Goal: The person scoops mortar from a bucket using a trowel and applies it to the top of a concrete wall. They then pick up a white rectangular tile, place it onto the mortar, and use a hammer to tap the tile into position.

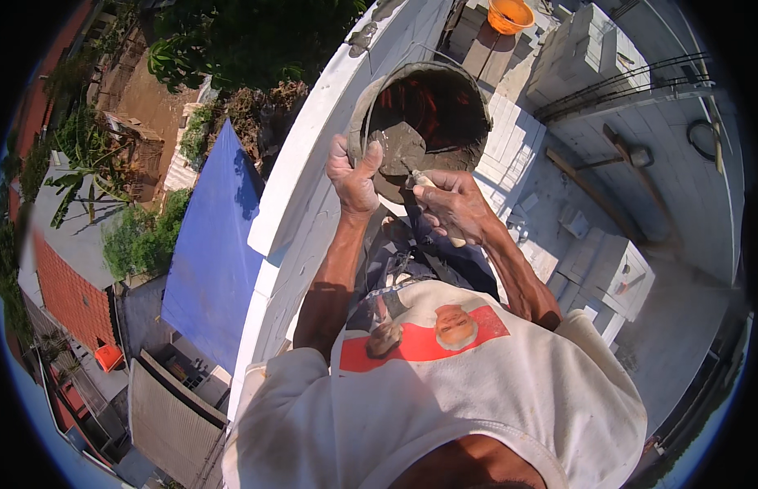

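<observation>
My left hand (353,179) grips the left rim of a round bucket (473,90) coated with grey mortar, which has a thin wire handle and a dark inside. My right hand (455,208) is closed on the pale handle of a trowel (399,151), whose mortar-coated blade lies at the bucket's near-left inner side. The bucket is tilted beside the top edge of a white block wall (273,204), above my legs.
An orange basin (509,15) sits on planks at the top. Stacked white blocks (591,273), leaning timber (591,196) and rebar (623,85) are on the right. Left of the wall is a drop to a blue tarp (207,261), roofs and trees.
</observation>
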`<state>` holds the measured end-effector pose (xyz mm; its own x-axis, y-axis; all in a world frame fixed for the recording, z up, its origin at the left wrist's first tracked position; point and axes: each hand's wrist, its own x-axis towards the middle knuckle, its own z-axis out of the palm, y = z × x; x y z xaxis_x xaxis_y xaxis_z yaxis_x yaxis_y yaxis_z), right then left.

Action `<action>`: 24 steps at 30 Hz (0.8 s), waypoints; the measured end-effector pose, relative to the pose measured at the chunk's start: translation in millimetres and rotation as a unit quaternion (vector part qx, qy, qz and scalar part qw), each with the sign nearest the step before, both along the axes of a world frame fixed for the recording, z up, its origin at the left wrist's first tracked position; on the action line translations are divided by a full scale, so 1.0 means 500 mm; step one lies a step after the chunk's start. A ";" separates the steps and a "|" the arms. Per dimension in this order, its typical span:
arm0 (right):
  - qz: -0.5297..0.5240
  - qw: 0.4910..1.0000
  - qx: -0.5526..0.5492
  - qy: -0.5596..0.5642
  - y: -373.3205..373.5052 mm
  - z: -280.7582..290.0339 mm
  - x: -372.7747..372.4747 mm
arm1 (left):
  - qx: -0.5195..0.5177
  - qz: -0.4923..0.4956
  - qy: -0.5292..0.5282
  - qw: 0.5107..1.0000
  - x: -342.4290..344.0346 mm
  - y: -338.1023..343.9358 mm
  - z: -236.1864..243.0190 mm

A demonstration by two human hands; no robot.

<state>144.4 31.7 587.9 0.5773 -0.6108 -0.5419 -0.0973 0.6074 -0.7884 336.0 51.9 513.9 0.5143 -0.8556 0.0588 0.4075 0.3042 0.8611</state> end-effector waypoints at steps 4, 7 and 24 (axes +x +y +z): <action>-0.027 0.989 0.116 -0.084 -0.008 -0.032 -0.015 | 0.049 0.018 0.047 0.998 -0.015 0.016 -0.045; 0.009 0.991 0.121 -0.050 -0.031 -0.042 -0.027 | 0.082 0.063 0.050 0.993 -0.018 0.029 -0.067; 0.392 0.525 -0.738 0.159 -0.712 -0.156 0.212 | 0.339 0.143 0.198 0.908 -0.079 0.234 -0.176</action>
<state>250.5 -324.5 509.8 0.9888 -0.1432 0.0427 -0.1311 -0.9686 -0.2114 296.3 168.8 425.8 0.5872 -0.4537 -0.6703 0.7141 -0.0995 0.6930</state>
